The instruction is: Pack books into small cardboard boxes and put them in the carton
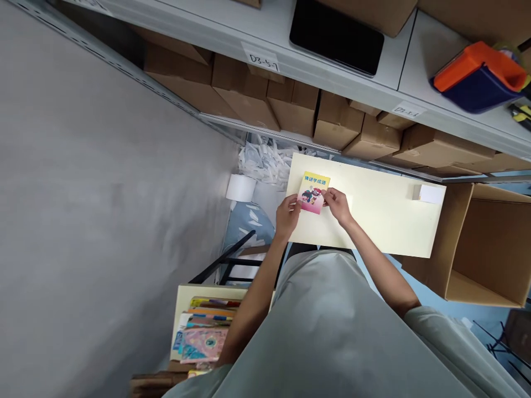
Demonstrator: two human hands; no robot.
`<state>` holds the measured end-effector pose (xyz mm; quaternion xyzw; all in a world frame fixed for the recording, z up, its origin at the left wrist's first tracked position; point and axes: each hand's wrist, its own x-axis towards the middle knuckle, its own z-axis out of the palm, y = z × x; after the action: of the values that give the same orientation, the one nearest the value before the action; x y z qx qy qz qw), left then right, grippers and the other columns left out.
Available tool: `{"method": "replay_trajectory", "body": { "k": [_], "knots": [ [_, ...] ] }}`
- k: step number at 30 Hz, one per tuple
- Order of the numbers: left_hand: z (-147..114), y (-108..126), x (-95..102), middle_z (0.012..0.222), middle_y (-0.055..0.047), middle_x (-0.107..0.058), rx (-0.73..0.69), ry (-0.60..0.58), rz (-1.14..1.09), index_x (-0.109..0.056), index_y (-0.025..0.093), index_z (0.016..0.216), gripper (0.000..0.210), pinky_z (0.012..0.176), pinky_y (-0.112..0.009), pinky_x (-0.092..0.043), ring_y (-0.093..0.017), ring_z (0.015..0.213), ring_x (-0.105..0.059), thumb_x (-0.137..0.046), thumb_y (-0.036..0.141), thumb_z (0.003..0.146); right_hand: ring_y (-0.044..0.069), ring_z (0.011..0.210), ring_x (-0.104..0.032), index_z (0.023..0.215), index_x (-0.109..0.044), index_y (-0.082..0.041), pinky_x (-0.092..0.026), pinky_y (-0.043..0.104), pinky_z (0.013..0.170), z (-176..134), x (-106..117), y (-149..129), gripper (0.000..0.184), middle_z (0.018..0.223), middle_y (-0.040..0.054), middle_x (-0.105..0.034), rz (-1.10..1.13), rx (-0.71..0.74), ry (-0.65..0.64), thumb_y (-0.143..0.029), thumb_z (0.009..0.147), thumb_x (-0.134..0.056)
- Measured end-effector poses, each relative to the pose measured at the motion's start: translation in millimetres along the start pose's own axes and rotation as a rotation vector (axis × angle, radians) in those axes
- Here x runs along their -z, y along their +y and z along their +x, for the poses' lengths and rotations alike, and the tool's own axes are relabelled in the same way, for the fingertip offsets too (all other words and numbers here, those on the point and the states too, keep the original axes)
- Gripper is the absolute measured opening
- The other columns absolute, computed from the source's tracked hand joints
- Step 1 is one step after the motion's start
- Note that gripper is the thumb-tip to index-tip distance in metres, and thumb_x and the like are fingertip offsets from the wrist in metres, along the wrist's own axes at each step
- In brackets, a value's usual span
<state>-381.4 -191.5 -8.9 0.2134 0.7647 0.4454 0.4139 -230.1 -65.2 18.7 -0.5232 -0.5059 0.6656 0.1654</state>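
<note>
A small yellow and pink booklet (312,194) with cartoon figures and Chinese lettering on its cover is held at both sides, over the left part of a cream tabletop (385,215). My left hand (287,215) pinches its lower left edge. On the other side, my right hand (337,204) grips the right edge between thumb and fingers. A stack of small white cards or a white box (430,193) sits at the table's right end.
An open cardboard box (489,243) stands right of the table. Shelving with cardboard boxes (244,88) rises beyond it, carrying a black tablet or phone (337,36) and an orange and blue tape dispenser (479,77). Books (205,342) lie lower left; a grey wall (112,193) bounds the left.
</note>
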Motion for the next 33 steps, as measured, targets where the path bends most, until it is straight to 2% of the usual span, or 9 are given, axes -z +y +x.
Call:
{"method": "replay_trajectory", "body": {
  "k": [3, 7, 10, 13, 17, 21, 25, 29, 33],
  "knots": [
    [43, -19, 9.4, 0.11, -0.01, -0.083, 0.056, -0.089, -0.074, -0.078, 0.018, 0.116, 0.032, 0.07, -0.03, -0.064, -0.02, 0.083, -0.076, -0.072, 0.04, 0.094, 0.017, 0.07, -0.062, 0.08, -0.063, -0.023, -0.06, 0.031, 0.07, 39, -15, 10, 0.055, 0.069, -0.0018, -0.063, -0.013, -0.011, 0.022, -0.076, 0.082, -0.074],
    [88, -32, 6.4, 0.104, -0.007, -0.084, 0.077, -0.068, -0.053, -0.081, 0.018, 0.111, 0.027, 0.071, -0.029, -0.062, -0.019, 0.079, -0.076, -0.075, 0.031, 0.087, 0.018, 0.074, -0.064, 0.083, -0.065, -0.022, -0.058, 0.029, 0.07, 85, -29, 26, 0.039, 0.068, -0.003, -0.062, -0.076, -0.061, 0.094, -0.059, 0.083, -0.078],
    [111, -39, -2.8, 0.101, -0.007, -0.084, 0.126, -0.048, -0.033, -0.081, 0.017, 0.108, 0.026, 0.075, -0.031, -0.063, -0.02, 0.078, -0.077, -0.072, 0.023, 0.084, 0.019, 0.08, -0.068, 0.094, -0.069, -0.02, -0.061, 0.032, 0.079, 107, -31, 37, 0.026, 0.075, -0.0019, -0.069, -0.061, -0.098, 0.113, -0.042, 0.081, -0.077],
    [120, -45, -6.9, 0.109, -0.009, -0.083, 0.162, -0.012, 0.0, -0.081, 0.018, 0.108, 0.027, 0.086, -0.037, -0.065, -0.023, 0.088, -0.079, -0.071, 0.019, 0.083, 0.021, 0.09, -0.073, 0.104, -0.072, -0.021, -0.063, 0.037, 0.087, 113, -22, 47, 0.028, 0.093, 0.0024, -0.078, -0.053, -0.103, 0.135, -0.033, 0.079, -0.073],
    [106, -54, 9.4, 0.118, -0.009, -0.082, 0.107, 0.046, -0.009, -0.08, 0.021, 0.112, 0.028, 0.095, -0.04, -0.064, -0.024, 0.098, -0.078, -0.067, 0.023, 0.087, 0.023, 0.099, -0.077, 0.107, -0.074, -0.021, -0.063, 0.041, 0.094, 87, 15, 63, 0.029, 0.109, 0.0081, -0.082, -0.117, -0.075, 0.212, -0.036, 0.083, -0.068],
    [74, -65, 38.9, 0.111, -0.009, -0.083, 0.033, 0.067, -0.005, -0.08, 0.02, 0.103, 0.022, 0.096, -0.038, -0.063, -0.023, 0.101, -0.078, -0.063, 0.025, 0.089, 0.024, 0.096, -0.078, 0.109, -0.073, -0.021, -0.064, 0.042, 0.092, 28, 68, 91, 0.035, 0.106, 0.0084, -0.081, -0.221, -0.094, 0.384, -0.046, 0.086, -0.065],
    [39, -76, 55.8, 0.103, -0.009, -0.084, 0.098, 0.068, 0.049, -0.08, 0.02, 0.096, 0.019, 0.089, -0.036, -0.063, -0.023, 0.094, -0.078, -0.068, 0.03, 0.086, 0.026, 0.094, -0.078, 0.106, -0.073, -0.02, -0.063, 0.041, 0.088, -36, 105, 123, 0.036, 0.1, 0.0097, -0.081, -0.25, -0.202, 0.489, -0.048, 0.084, -0.065],
    [14, -83, 52.8, 0.099, -0.009, -0.084, 0.155, 0.04, 0.068, -0.08, 0.02, 0.094, 0.019, 0.088, -0.035, -0.063, -0.024, 0.092, -0.078, -0.07, 0.034, 0.084, 0.027, 0.096, -0.077, 0.106, -0.073, -0.019, -0.061, 0.042, 0.093, -74, 110, 144, 0.035, 0.103, 0.011, -0.081, -0.305, -0.293, 0.51, -0.046, 0.084, -0.067],
    [4, -86, 39.8, 0.1, -0.008, -0.085, 0.176, 0.022, 0.082, -0.08, 0.021, 0.089, 0.017, 0.095, -0.036, -0.063, -0.023, 0.095, -0.079, -0.07, 0.031, 0.08, 0.026, 0.095, -0.076, 0.11, -0.072, -0.018, -0.058, 0.041, 0.095, -79, 95, 147, 0.031, 0.107, 0.012, -0.08, -0.43, -0.279, 0.505, -0.041, 0.09, -0.067]
  ]
}}
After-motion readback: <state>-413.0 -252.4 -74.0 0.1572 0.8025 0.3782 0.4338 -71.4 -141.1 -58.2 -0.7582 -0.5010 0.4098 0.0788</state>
